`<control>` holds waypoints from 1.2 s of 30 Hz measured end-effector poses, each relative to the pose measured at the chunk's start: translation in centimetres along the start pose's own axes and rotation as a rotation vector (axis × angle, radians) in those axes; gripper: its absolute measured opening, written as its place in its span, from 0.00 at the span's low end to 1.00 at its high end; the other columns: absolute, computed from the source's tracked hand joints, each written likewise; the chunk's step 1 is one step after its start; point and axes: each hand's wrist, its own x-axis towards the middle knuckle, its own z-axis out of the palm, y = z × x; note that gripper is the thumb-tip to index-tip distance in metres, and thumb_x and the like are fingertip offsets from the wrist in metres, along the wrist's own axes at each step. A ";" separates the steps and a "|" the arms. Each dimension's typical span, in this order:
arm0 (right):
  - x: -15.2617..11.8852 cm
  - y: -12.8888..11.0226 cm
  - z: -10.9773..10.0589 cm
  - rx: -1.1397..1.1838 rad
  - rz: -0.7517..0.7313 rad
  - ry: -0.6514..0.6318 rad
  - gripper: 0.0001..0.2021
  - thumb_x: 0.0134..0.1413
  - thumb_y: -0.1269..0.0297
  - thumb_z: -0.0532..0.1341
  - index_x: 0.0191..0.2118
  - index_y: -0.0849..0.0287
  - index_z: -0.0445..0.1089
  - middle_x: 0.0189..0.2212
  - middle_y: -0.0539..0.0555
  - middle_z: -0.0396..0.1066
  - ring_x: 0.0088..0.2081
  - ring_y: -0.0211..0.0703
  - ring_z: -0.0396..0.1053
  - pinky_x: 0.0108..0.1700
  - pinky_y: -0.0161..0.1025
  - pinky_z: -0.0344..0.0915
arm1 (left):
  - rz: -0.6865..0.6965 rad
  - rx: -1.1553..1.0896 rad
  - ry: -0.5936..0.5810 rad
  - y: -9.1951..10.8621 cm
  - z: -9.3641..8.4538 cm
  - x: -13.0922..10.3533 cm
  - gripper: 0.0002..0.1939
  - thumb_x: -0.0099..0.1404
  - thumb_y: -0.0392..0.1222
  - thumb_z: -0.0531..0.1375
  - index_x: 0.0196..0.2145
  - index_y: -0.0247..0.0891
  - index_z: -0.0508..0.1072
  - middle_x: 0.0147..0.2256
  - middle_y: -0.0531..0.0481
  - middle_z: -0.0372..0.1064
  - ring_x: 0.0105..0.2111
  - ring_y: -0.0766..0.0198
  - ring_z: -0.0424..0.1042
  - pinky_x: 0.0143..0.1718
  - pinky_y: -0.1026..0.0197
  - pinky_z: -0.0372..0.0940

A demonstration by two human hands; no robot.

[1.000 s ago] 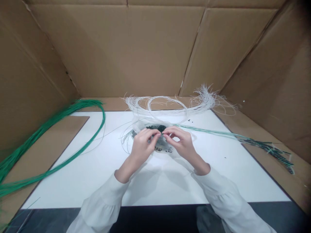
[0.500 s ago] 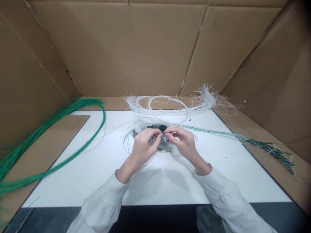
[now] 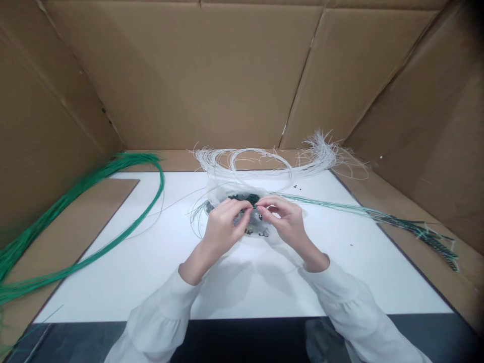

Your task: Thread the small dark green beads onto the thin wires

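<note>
My left hand (image 3: 227,222) and my right hand (image 3: 284,220) face each other over a clear plastic bag (image 3: 216,195) in the middle of the white board. Both are closed in a pinch, thumb against forefinger, and their fingertips almost meet. Whatever sits between the fingertips is too small to make out. Many small black pieces (image 3: 249,198) lie in the bag just behind the fingers, and a few more show below them. Thin green wires (image 3: 325,203) run from behind my right hand toward the right, ending in a bunch with dark pieces (image 3: 434,241) on them.
A large bundle of green wire (image 3: 161,186) curves along the left side. White wires (image 3: 260,174) lie coiled at the back. Brown cardboard walls (image 3: 212,75) stand behind and at both sides. The white board (image 3: 151,282) ends at a dark front edge.
</note>
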 end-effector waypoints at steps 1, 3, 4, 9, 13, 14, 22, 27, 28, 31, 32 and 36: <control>0.0 -0.1 0.0 -0.018 -0.016 -0.004 0.02 0.50 0.69 0.60 0.30 0.57 0.70 0.29 0.53 0.70 0.31 0.38 0.67 0.27 0.34 0.66 | 0.015 0.016 -0.001 -0.1 0.0 0.0 0.05 0.61 0.34 0.54 0.30 0.36 0.69 0.24 0.52 0.69 0.22 0.69 0.63 0.27 0.65 0.60; 0.1 -0.1 -0.1 -0.077 -0.077 -0.018 0.02 0.51 0.69 0.59 0.31 0.58 0.69 0.29 0.53 0.70 0.31 0.38 0.67 0.27 0.34 0.66 | 0.042 0.050 -0.009 -0.2 0.0 0.0 0.05 0.61 0.34 0.54 0.30 0.36 0.69 0.24 0.52 0.69 0.22 0.69 0.63 0.28 0.65 0.60; 0.1 -0.1 -0.1 -0.116 -0.123 -0.027 0.03 0.51 0.70 0.58 0.32 0.58 0.69 0.29 0.53 0.70 0.30 0.38 0.67 0.27 0.34 0.66 | 0.052 0.068 -0.016 -0.3 0.1 -0.1 0.05 0.61 0.34 0.54 0.30 0.35 0.70 0.24 0.51 0.70 0.22 0.68 0.63 0.28 0.65 0.60; 0.2 0.5 -0.4 -0.366 -0.396 -0.079 0.06 0.53 0.73 0.56 0.36 0.59 0.68 0.32 0.56 0.70 0.31 0.39 0.68 0.30 0.35 0.67 | 0.074 0.171 -0.075 -0.7 0.3 -0.3 0.06 0.61 0.34 0.53 0.32 0.35 0.70 0.26 0.50 0.71 0.26 0.65 0.65 0.28 0.64 0.61; 0.3 1.0 -0.7 -0.520 -0.524 -0.107 0.06 0.52 0.74 0.56 0.36 0.59 0.68 0.31 0.57 0.71 0.33 0.41 0.68 0.36 0.38 0.67 | 0.061 0.209 -0.104 -0.9 0.4 -0.5 0.08 0.62 0.35 0.52 0.33 0.35 0.70 0.25 0.50 0.70 0.27 0.65 0.67 0.28 0.64 0.61; 0.3 1.0 -0.8 -0.527 -0.524 -0.112 0.06 0.53 0.73 0.56 0.36 0.59 0.68 0.31 0.57 0.72 0.33 0.41 0.69 0.36 0.38 0.67 | 0.054 0.206 -0.110 -0.9 0.4 -0.5 0.08 0.63 0.35 0.51 0.33 0.35 0.70 0.25 0.50 0.70 0.27 0.65 0.67 0.28 0.64 0.61; 0.2 0.5 -0.9 -0.410 -0.342 -0.156 0.07 0.54 0.69 0.54 0.35 0.55 0.69 0.33 0.56 0.71 0.34 0.41 0.69 0.34 0.38 0.67 | -0.024 0.060 -0.139 -0.7 0.4 -0.5 0.08 0.63 0.36 0.51 0.33 0.36 0.70 0.27 0.50 0.70 0.25 0.68 0.68 0.28 0.66 0.61; 0.0 0.2 -0.5 -0.218 -0.196 -0.113 0.05 0.53 0.68 0.56 0.33 0.56 0.70 0.32 0.55 0.71 0.32 0.40 0.68 0.30 0.37 0.67 | -0.112 -0.014 -0.123 -0.4 0.3 -0.5 0.06 0.63 0.35 0.52 0.32 0.36 0.69 0.27 0.51 0.69 0.24 0.69 0.66 0.27 0.67 0.61; -0.1 0.1 -0.3 -0.152 -0.140 -0.086 0.05 0.52 0.68 0.57 0.32 0.56 0.70 0.31 0.55 0.71 0.32 0.40 0.68 0.28 0.36 0.66 | -0.130 -0.040 -0.106 -0.3 0.3 -0.4 0.06 0.63 0.35 0.53 0.31 0.36 0.69 0.27 0.52 0.69 0.23 0.70 0.65 0.27 0.68 0.60; -0.2 -0.3 0.3 0.093 0.066 -0.025 0.03 0.50 0.66 0.60 0.30 0.57 0.70 0.29 0.53 0.69 0.30 0.39 0.67 0.25 0.34 0.66 | -0.166 -0.103 -0.061 -0.1 0.3 -0.4 0.05 0.62 0.36 0.54 0.31 0.37 0.68 0.26 0.53 0.68 0.21 0.71 0.62 0.26 0.68 0.59; -0.2 -0.5 0.5 0.178 0.129 -0.017 0.03 0.49 0.65 0.60 0.29 0.57 0.70 0.28 0.53 0.69 0.28 0.38 0.67 0.23 0.33 0.66 | -0.173 -0.110 -0.051 0.0 0.3 -0.4 0.05 0.62 0.36 0.54 0.31 0.37 0.68 0.26 0.53 0.68 0.20 0.71 0.61 0.25 0.68 0.59; -0.2 -0.8 0.8 0.372 0.264 0.000 0.06 0.46 0.61 0.62 0.28 0.59 0.70 0.26 0.51 0.67 0.22 0.33 0.64 0.21 0.32 0.65 | -0.168 -0.109 -0.037 0.2 0.4 -0.4 0.04 0.62 0.36 0.54 0.30 0.37 0.67 0.25 0.54 0.66 0.20 0.72 0.58 0.25 0.68 0.58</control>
